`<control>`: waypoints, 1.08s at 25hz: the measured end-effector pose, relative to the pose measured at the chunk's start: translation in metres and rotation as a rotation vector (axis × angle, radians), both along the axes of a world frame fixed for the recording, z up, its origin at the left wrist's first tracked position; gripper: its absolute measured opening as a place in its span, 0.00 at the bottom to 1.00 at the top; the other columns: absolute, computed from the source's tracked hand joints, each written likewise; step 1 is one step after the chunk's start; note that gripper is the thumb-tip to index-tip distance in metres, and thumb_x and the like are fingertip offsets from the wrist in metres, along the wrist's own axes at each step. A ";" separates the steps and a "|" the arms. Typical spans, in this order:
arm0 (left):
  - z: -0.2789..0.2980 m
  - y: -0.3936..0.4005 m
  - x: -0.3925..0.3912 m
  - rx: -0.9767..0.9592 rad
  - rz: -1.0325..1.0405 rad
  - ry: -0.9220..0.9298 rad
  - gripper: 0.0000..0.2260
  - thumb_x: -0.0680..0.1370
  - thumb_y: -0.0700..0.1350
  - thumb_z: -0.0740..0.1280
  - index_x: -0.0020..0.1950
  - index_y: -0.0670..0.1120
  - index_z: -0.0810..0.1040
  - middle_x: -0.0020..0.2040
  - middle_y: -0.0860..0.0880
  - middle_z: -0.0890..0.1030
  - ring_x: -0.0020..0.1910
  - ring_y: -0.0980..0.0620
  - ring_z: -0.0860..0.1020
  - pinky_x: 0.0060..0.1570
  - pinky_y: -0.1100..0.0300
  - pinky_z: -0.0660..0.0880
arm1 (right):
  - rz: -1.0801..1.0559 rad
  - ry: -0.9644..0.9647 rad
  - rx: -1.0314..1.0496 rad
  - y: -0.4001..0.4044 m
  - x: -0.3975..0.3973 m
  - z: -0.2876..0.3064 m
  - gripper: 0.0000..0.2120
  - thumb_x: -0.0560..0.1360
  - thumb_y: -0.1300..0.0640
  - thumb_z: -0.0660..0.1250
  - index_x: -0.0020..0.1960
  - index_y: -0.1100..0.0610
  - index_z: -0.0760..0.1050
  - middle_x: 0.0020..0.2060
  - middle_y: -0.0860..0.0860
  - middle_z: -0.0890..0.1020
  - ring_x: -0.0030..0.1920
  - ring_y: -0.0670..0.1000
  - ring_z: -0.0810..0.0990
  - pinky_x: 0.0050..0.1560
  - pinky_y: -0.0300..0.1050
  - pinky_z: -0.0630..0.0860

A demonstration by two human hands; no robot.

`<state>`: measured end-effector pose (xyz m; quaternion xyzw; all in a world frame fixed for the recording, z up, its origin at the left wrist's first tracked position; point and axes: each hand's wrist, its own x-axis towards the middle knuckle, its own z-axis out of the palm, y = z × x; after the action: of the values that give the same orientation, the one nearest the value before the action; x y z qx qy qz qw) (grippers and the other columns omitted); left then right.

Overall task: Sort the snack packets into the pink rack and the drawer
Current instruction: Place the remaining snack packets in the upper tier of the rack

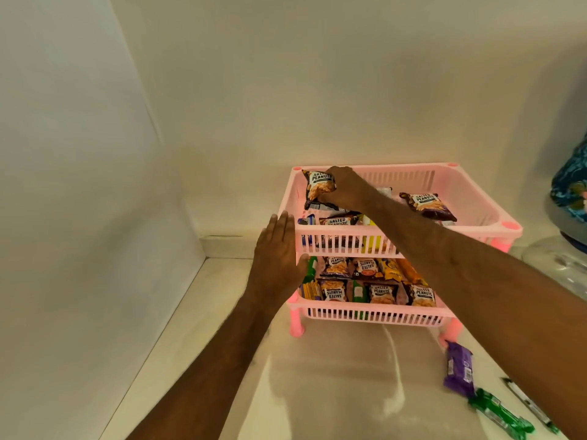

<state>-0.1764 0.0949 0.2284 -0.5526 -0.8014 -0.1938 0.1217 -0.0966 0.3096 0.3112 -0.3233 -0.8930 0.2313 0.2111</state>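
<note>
A two-tier pink rack (476,198) stands on a pale counter against the wall. My right hand (344,187) reaches into the top tier's back left corner and grips a salted peanuts packet (317,184), held upright. Another peanuts packet (427,204) lies at the tier's right. My left hand (276,258) is flat and open, its palm against the rack's left side between the tiers. The lower tier (374,314) holds several peanut and other packets in rows. No drawer is visible.
On the counter at the front right lie a purple packet (459,369), a green packet (500,414) and a white-green one (529,404). A blue patterned object (571,185) and a clear plastic item (559,258) sit right of the rack. A white wall closes the left.
</note>
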 end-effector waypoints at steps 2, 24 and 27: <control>0.002 -0.001 0.000 -0.018 0.007 0.023 0.36 0.82 0.55 0.62 0.83 0.42 0.50 0.83 0.44 0.53 0.83 0.46 0.49 0.81 0.46 0.50 | -0.006 -0.066 0.015 0.012 -0.021 -0.008 0.25 0.72 0.55 0.77 0.66 0.61 0.75 0.61 0.59 0.81 0.54 0.55 0.80 0.50 0.45 0.75; -0.002 0.002 -0.005 0.008 0.020 -0.009 0.35 0.82 0.55 0.63 0.83 0.45 0.52 0.83 0.47 0.55 0.83 0.47 0.50 0.80 0.44 0.50 | 0.097 -0.360 0.101 0.002 -0.035 -0.005 0.17 0.83 0.59 0.57 0.70 0.57 0.73 0.67 0.54 0.77 0.64 0.56 0.77 0.69 0.59 0.69; -0.004 0.003 -0.002 0.011 0.010 -0.051 0.36 0.81 0.55 0.63 0.83 0.44 0.50 0.83 0.45 0.53 0.83 0.46 0.48 0.80 0.41 0.51 | 0.078 -0.005 0.198 -0.029 0.000 -0.001 0.13 0.83 0.52 0.59 0.64 0.53 0.75 0.62 0.51 0.79 0.61 0.53 0.77 0.66 0.54 0.65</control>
<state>-0.1785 0.0978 0.2247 -0.5430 -0.8058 -0.2116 0.1053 -0.0964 0.2809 0.3106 -0.2664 -0.9239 0.1494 0.2304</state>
